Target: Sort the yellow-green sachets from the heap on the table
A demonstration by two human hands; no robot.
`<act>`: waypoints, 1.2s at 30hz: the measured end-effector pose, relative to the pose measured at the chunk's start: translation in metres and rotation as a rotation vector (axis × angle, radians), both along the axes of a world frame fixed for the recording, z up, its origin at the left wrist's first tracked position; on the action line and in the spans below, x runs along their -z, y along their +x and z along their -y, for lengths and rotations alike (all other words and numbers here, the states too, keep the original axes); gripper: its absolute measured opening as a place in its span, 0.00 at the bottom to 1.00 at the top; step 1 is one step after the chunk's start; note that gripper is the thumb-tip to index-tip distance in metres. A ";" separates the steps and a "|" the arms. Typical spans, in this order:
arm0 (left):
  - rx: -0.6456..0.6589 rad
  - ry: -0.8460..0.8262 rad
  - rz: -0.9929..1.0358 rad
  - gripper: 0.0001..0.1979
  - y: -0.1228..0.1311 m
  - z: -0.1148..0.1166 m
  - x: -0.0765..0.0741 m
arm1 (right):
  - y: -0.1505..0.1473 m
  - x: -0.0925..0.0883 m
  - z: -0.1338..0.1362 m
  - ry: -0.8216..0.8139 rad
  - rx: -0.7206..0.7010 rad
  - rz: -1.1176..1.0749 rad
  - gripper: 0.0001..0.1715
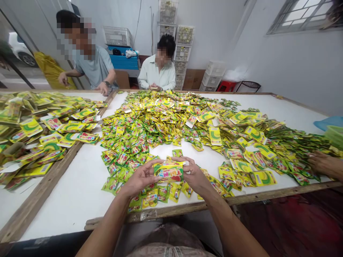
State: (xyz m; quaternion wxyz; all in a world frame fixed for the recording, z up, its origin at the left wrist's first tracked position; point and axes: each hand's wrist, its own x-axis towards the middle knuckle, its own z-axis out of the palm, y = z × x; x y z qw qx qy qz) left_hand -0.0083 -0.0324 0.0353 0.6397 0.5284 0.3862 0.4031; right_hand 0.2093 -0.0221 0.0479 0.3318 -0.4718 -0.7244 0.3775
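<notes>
Between my two hands, above the near edge of the table, is a small yellow and red candy box (168, 172) with printed lettering that appears upside down. My left hand (142, 177) grips its left end, thumb along the front. At the other end, where a white flap shows, the fingers of my right hand (195, 175) are closed on the box. Small green and yellow candy packets (150, 197) lie on the white table just below and around my hands. A large heap of packets (160, 119) spreads beyond them.
Flat yellow boxes (215, 136) lie among the packets on the right. A wooden strip (50, 178) divides off another pile of boxes (55, 144) at left. Two people sit or stand across the table. Another person's hand (324, 164) reaches in at right, near a green basket (334, 135).
</notes>
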 end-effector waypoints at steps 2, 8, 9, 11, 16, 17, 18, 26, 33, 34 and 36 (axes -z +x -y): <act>0.012 0.002 -0.007 0.27 -0.002 0.000 -0.003 | -0.001 0.004 0.003 0.034 0.010 0.009 0.16; 0.053 -0.007 -0.026 0.27 -0.010 -0.005 -0.001 | -0.004 0.005 0.010 0.216 0.013 0.106 0.19; 0.046 -0.001 -0.028 0.27 -0.010 -0.005 0.000 | -0.005 0.005 0.010 0.242 0.021 0.119 0.19; 0.025 0.015 -0.040 0.27 -0.009 -0.006 0.003 | -0.006 0.006 0.009 0.273 0.057 0.116 0.19; 0.025 0.030 -0.055 0.26 -0.007 -0.005 0.002 | -0.006 0.007 0.009 0.304 0.074 0.079 0.19; 0.032 0.027 -0.057 0.26 -0.007 -0.004 0.002 | -0.005 0.006 0.010 0.318 0.059 0.082 0.19; 0.038 0.022 -0.061 0.26 -0.007 -0.004 0.001 | -0.004 0.005 0.010 0.334 0.042 0.083 0.18; 0.044 -0.009 -0.024 0.27 -0.007 -0.003 0.002 | -0.002 -0.006 0.013 0.396 0.012 0.144 0.19; 0.089 -0.003 -0.060 0.29 -0.005 -0.004 0.005 | 0.000 -0.008 0.011 0.270 0.027 0.089 0.14; 0.088 -0.004 -0.069 0.29 -0.004 -0.004 0.006 | 0.000 -0.008 0.011 0.270 0.043 0.090 0.15; 0.078 -0.004 -0.072 0.29 -0.003 -0.005 0.006 | -0.001 -0.008 0.012 0.293 0.077 0.101 0.15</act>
